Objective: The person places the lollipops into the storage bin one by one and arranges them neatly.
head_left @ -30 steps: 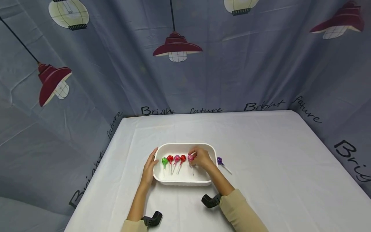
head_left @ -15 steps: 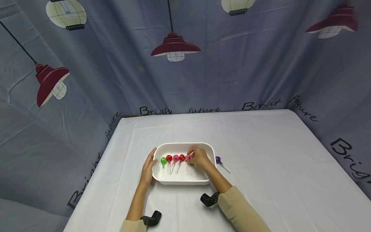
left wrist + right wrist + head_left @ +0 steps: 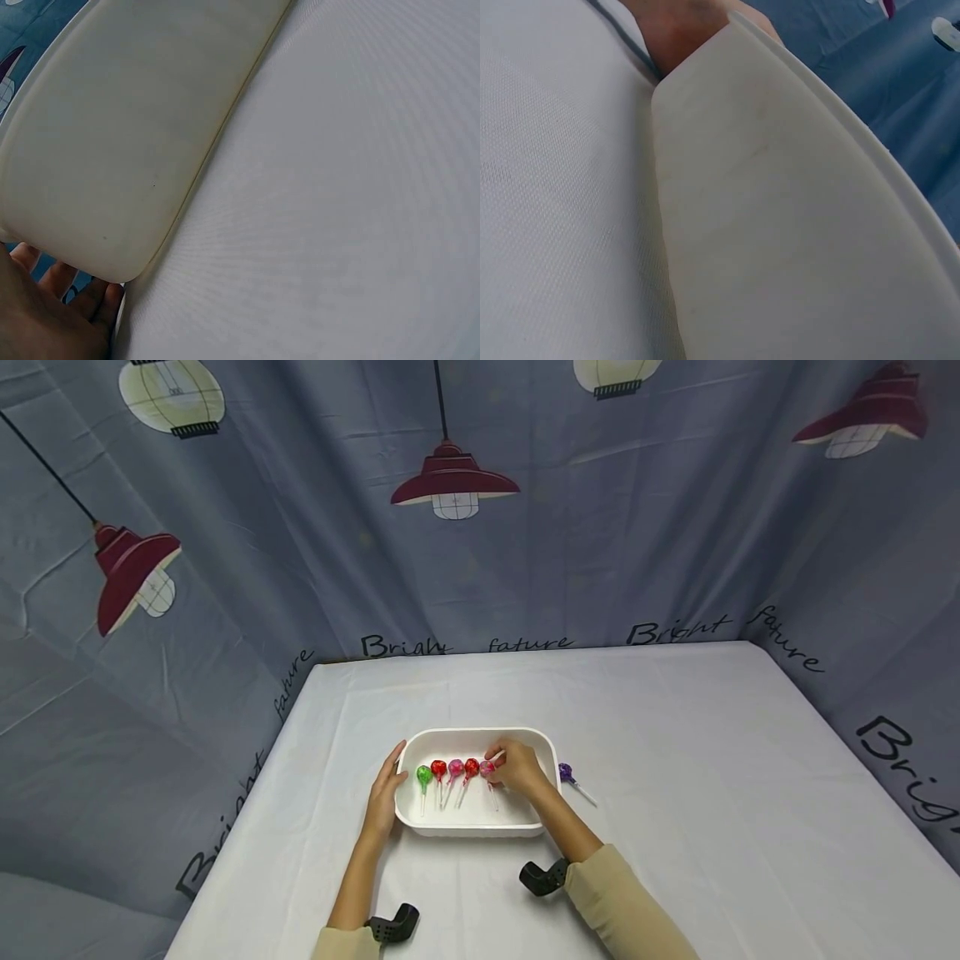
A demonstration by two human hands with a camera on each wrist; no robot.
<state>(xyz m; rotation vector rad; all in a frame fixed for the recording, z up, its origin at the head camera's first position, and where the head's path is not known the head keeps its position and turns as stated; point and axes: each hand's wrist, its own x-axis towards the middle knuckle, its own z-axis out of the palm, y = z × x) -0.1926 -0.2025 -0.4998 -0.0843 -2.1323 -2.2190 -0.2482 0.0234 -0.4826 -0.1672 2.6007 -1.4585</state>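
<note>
A white tray [image 3: 480, 832] holds a row of lollipops, heads toward the far side and sticks toward me. From the left they are a green lollipop [image 3: 423, 774], a red lollipop [image 3: 438, 768], a pink lollipop [image 3: 456, 767] and a second red lollipop [image 3: 472, 767]. At the row's right end, my right hand [image 3: 516, 768] pinches another pink lollipop [image 3: 487, 769] by its head; its stick slants down over the tray floor. My left hand [image 3: 382, 797] holds the tray's left end, thumb over the rim, fingers along the outside wall.
A purple lollipop [image 3: 566, 773] lies on the white tablecloth [image 3: 675, 760], just outside the tray's right end. Black wrist cameras show on the left wrist and right wrist. A blue-grey curtain [image 3: 315, 527] with printed lamps hangs behind and beside the table.
The right hand has brought its pink lollipop slightly left, close beside the second red one, and the stick now tilts. The left hand stays at the tray's end.
</note>
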